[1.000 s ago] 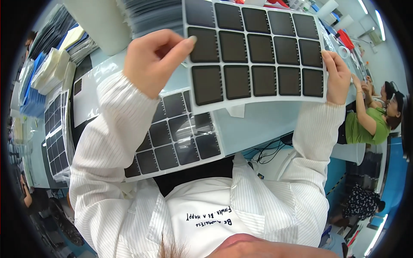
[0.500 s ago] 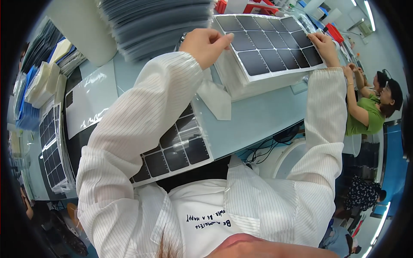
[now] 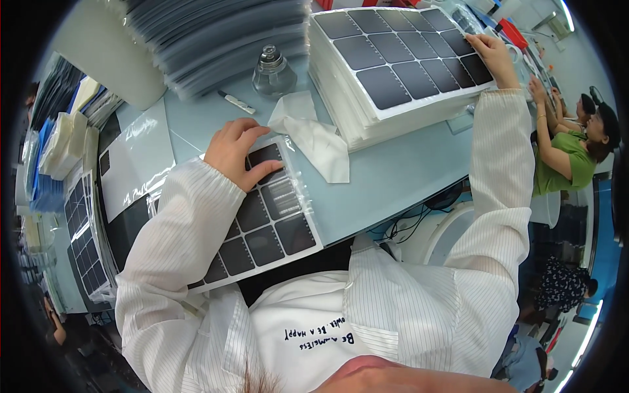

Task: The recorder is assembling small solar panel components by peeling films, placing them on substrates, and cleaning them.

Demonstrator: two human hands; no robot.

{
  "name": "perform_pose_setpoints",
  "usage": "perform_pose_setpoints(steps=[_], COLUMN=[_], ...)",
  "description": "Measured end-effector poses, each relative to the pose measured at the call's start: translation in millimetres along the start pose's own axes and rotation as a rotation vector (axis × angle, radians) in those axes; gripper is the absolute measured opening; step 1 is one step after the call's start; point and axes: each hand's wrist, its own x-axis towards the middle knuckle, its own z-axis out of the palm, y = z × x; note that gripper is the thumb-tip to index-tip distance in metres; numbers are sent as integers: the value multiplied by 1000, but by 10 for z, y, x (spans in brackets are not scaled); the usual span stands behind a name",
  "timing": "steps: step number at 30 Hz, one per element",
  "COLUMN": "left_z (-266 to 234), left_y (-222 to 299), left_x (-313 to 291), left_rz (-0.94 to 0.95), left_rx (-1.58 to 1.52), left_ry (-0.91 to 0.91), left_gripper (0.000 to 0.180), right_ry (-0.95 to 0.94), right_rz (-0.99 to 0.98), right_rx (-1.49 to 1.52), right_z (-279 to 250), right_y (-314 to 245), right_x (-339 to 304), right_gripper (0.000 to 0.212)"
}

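My left hand (image 3: 237, 154), thumb and fingers apart, is over the upper end of a sheet of dark rounded squares (image 3: 265, 242) in clear film; it seems to touch the sheet lightly. My right hand (image 3: 496, 60) pinches the right edge of the top sheet (image 3: 409, 59) on a tall white stack (image 3: 347, 114). That top sheet bears rows of the same dark squares and lies flat. Between my hands lies a crumpled white cloth (image 3: 318, 137). Behind it stands a clear glass bottle (image 3: 274, 73) with a metal cap.
A tall pile of grey film sheets (image 3: 223, 42) rises at the back, beside a white roll (image 3: 111, 52). A small marker-like tool (image 3: 236, 103) lies near the bottle. More dark-square sheets (image 3: 85, 236) are at far left. A person in green (image 3: 569, 160) works at right.
My left hand has moved from the stack's left edge down and left to the near sheet, uncovering the bottle and cloth. My right hand stays at the stack's right edge.
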Motion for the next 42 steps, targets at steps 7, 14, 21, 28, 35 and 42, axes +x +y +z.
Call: perform_pose_setpoints(steps=[7, 14, 21, 28, 35, 42], left_z=[43, 81, 73, 102, 114, 194], left_y=[-31, -21, 4, 5, -17, -93], left_x=[-70, -86, -95, -77, -82, -98], left_rz=[-118, -147, -58, -80, -24, 2], left_rx=[-119, -230, -234, -282, -190, -184], left_ry=[-108, -69, 26, 105, 34, 43], left_gripper=[55, 51, 41, 36, 34, 35], right_ry=[7, 52, 98, 240, 393, -281], right_rz=[58, 91, 123, 86, -303, -575], right_rx=[8, -26, -63, -186, 92, 213], right_z=[28, 59, 76, -72, 227, 1463], right_y=[-15, -51, -85, -153, -1551, -2277], right_x=[-2, -10, -3, -128, -1253, -2000], right_gripper=[34, 34, 34, 36, 18, 13])
